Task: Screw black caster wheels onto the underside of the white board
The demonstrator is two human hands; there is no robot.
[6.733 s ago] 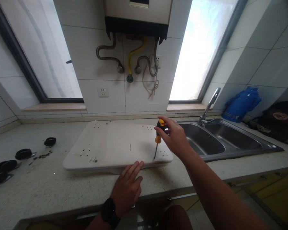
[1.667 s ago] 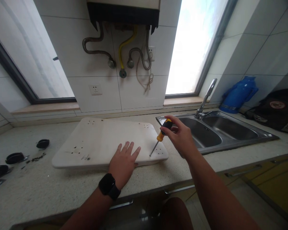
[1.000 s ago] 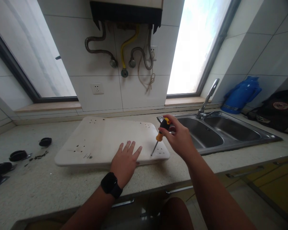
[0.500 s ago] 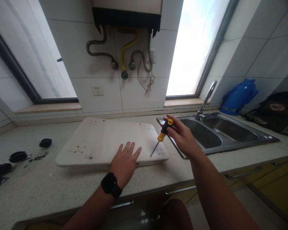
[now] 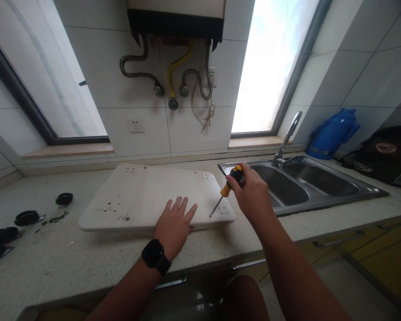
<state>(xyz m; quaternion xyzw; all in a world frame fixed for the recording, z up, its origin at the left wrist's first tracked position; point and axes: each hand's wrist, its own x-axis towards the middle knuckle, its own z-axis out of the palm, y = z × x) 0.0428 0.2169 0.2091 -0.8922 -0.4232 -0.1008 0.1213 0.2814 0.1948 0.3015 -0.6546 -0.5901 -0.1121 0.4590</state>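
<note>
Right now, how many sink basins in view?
2, side by side: the left basin, partly covered by the right hand, and the right basin, nearer the blue flask. I see no third.

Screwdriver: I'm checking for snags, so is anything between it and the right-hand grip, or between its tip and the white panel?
Nothing visible: the right-hand grip holds the screwdriver directly, and its tip appears to meet the white panel.

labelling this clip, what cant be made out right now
In the head view:
Screwdriver: handle partly behind the right grip; tip too small to tell what it meets.
Board: underside hidden by its top.
Wall unit: cut off by the top edge.
Bag: cut off by the right edge.
</note>
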